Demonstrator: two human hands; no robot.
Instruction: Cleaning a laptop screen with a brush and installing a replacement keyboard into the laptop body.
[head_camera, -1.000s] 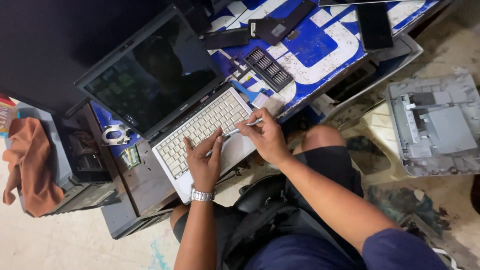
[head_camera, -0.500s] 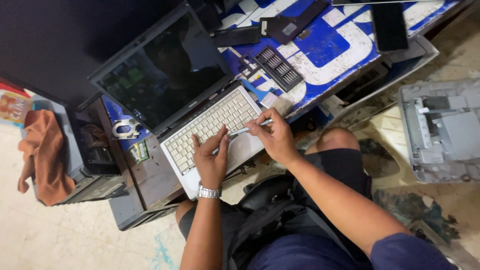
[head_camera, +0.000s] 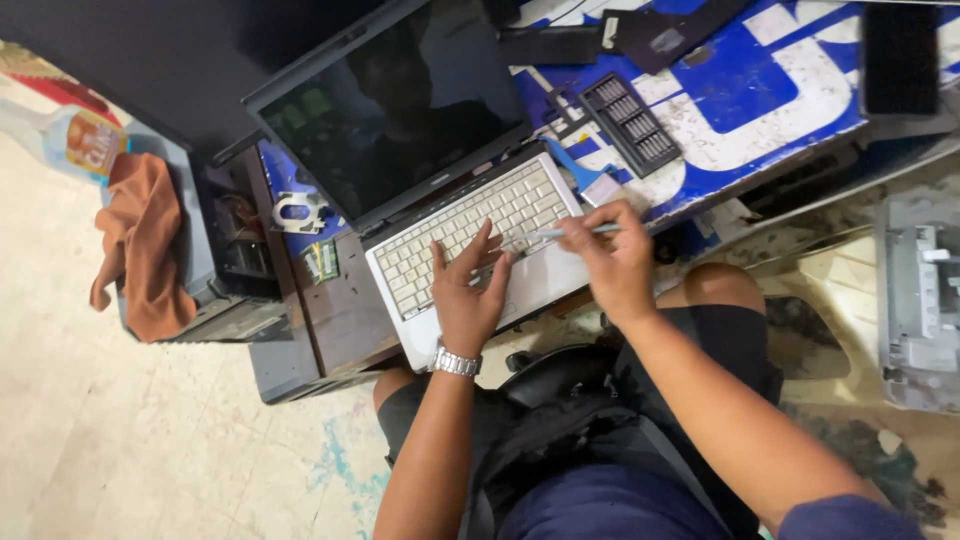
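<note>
open laptop (head_camera: 470, 215) sits at the near edge of the blue-and-white table (head_camera: 770, 90), dark screen tilted back, pale keyboard facing the person. left hand (head_camera: 465, 295) lies flat on the keyboard/palm rest, fingers spread wide, holding nothing; silver watch (head_camera: 456, 362) on that wrist, forearm coming up from below. right hand (head_camera: 610, 260) is closed around a thin screwdriver (head_camera: 555, 234), tip pointing left over the keyboard's right part, just beside the left hand's fingertips; can't tell if the tip touches. right arm bent, elbow toward lower right.

further out on the table: black bit tray (head_camera: 632, 124) just behind the laptop's right corner, dark flat parts near the far edge, a dark phone-like slab (head_camera: 898, 58) at far right. left of the laptop a dark brown stand w/ small parts, then a box w/ an orange cloth (head_camera: 145, 240) draped over it. pale worn floor (head_camera: 140, 440); grey machine part (head_camera: 920, 300) on the ground at right.
</note>
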